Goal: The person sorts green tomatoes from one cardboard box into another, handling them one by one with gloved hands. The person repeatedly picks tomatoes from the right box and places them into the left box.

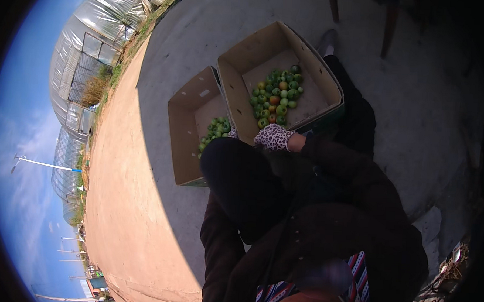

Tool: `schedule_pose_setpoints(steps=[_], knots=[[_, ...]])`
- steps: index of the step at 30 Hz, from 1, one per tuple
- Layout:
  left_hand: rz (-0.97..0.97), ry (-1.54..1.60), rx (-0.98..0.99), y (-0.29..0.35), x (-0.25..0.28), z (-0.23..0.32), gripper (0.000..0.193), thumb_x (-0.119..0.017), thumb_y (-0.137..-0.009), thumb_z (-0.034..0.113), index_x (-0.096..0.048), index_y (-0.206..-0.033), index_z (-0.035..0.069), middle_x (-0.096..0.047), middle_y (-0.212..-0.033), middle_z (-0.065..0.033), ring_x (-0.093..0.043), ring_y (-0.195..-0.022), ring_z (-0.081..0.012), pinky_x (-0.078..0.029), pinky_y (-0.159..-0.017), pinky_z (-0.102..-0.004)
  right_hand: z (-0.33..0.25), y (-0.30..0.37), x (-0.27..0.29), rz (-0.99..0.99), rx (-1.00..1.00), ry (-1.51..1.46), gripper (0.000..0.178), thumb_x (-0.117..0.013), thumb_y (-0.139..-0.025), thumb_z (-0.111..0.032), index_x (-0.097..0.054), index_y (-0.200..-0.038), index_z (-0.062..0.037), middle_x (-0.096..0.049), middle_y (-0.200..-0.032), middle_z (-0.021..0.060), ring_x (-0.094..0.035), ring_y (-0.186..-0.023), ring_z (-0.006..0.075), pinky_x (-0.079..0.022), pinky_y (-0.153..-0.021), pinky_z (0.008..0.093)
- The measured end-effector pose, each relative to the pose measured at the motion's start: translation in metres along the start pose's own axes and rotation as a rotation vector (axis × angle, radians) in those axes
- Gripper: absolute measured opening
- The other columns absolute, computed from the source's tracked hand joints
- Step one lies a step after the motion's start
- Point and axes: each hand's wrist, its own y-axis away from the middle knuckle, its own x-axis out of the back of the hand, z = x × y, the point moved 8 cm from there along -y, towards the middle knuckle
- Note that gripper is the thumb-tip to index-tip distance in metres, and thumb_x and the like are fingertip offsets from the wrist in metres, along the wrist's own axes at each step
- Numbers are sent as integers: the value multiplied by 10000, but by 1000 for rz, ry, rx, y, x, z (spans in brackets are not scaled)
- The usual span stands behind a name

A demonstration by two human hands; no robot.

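Observation:
My right hand, in a spotted white glove, is at the near wall of the larger cardboard box. Its fingers curl inward, and what they hold, if anything, is hidden. Inside that box lies a heap of tomatoes, mostly green, a few orange or red. Only a scrap of my left hand's spotted glove shows between the boxes, beside my dark knee; its fingers are hidden. The smaller cardboard box on the left holds more green tomatoes, partly covered by my knee.
Both boxes rest on shaded grey concrete. Sunlit pale ground stretches to the left, with plastic-covered greenhouses beyond. Dark legs of furniture stand at the top right. My shoe is beside the larger box.

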Motion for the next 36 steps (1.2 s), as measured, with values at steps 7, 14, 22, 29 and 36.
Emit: schedule_pose_setpoints(steps=[7,14,22,29,36], knots=[[-28,100,62,9,1,-23,411,-499,-919,269,-494,-1233,4,-538,-1204,-198,-531,-1095,-291,-441,-917,-407,-15,14,14,-93,27,65,320,-689,-676,-152,-645,-981,-67,-652,-805,103,-635,-792,284,-500,-696,399],[-94,235,83,1,-27,-38,399,-477,-934,267,-502,-1216,-14,-546,-1189,-197,-541,-1078,-280,-453,-904,-394,-22,17,26,-191,-17,-18,227,-657,-751,-191,-668,-942,-69,-662,-792,91,-645,-768,260,-499,-683,363],[-148,758,79,-35,-11,-39,391,-452,-951,264,-511,-1196,-35,-555,-1173,-195,-552,-1060,-267,-466,-889,-378,136,15,62,-110,-539,-256,319,-619,-817,-211,-624,-1093,-51,-642,-1003,130,-608,-950,273,-471,-852,372],[-56,1377,-199,-127,9,9,390,-430,-965,262,-518,-1179,-53,-563,-1158,-193,-561,-1044,-255,-477,-876,-364,225,-4,48,-140,-625,167,290,-603,-785,-81,-630,-1072,-53,-629,-1024,156,-602,-957,317,-475,-848,401],[159,1540,-44,-105,46,21,448,-381,-975,288,-472,-1211,-81,-532,-1182,-234,-543,-1082,-308,-470,-925,-408,252,-19,-19,-103,-419,459,208,-493,-843,-98,-654,-951,-24,-627,-936,151,-609,-902,300,-487,-807,408]])
